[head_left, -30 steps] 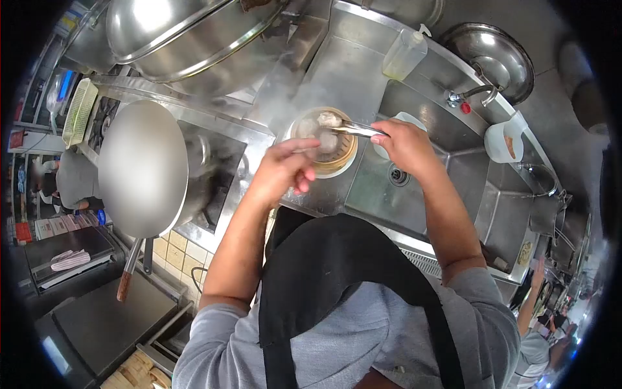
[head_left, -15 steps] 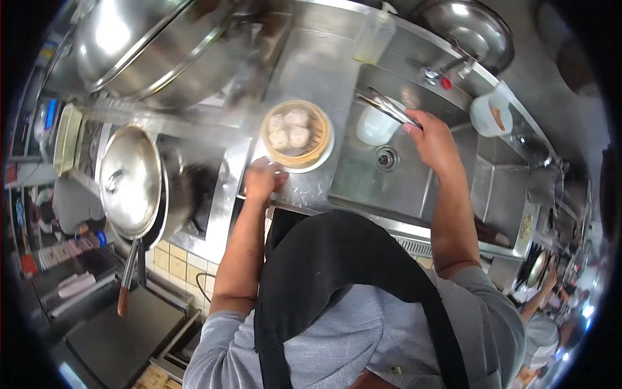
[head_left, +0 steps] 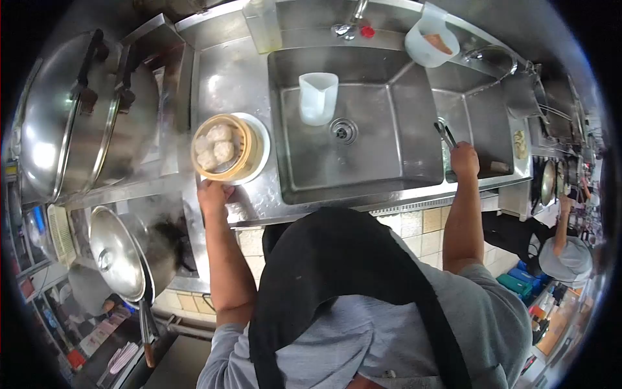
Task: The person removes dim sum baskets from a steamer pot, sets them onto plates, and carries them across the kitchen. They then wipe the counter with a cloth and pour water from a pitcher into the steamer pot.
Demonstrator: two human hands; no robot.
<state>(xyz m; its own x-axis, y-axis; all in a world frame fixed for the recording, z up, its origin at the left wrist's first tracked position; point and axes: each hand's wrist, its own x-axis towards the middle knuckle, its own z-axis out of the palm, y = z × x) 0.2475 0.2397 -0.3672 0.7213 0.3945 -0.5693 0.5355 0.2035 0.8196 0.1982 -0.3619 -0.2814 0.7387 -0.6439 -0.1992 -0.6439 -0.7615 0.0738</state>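
A round bamboo steamer (head_left: 245, 159) with several pale dumplings (head_left: 218, 146) inside sits on a white plate (head_left: 262, 137) at the left of the steel counter. My left hand (head_left: 214, 196) is closed at the near edge of the plate, just below the steamer; its fingertips are partly hidden there. In my right hand (head_left: 465, 161) are metal tongs (head_left: 445, 134), their tips pointing away from me over the smaller right basin (head_left: 470, 120). Nothing shows between the tips.
A translucent pitcher (head_left: 317, 100) stands in the large sink basin (head_left: 369, 155) beside the drain. At the back are a faucet (head_left: 356, 13) and a white container (head_left: 431, 40). Large lidded pots (head_left: 65, 129) and a lidded pan (head_left: 116, 253) stand left. Another person (head_left: 565, 256) is far right.
My view has turned toward the right. My right hand has carried the tongs from above the pitcher to the smaller basin. My left hand stays beside the plate and steamer.
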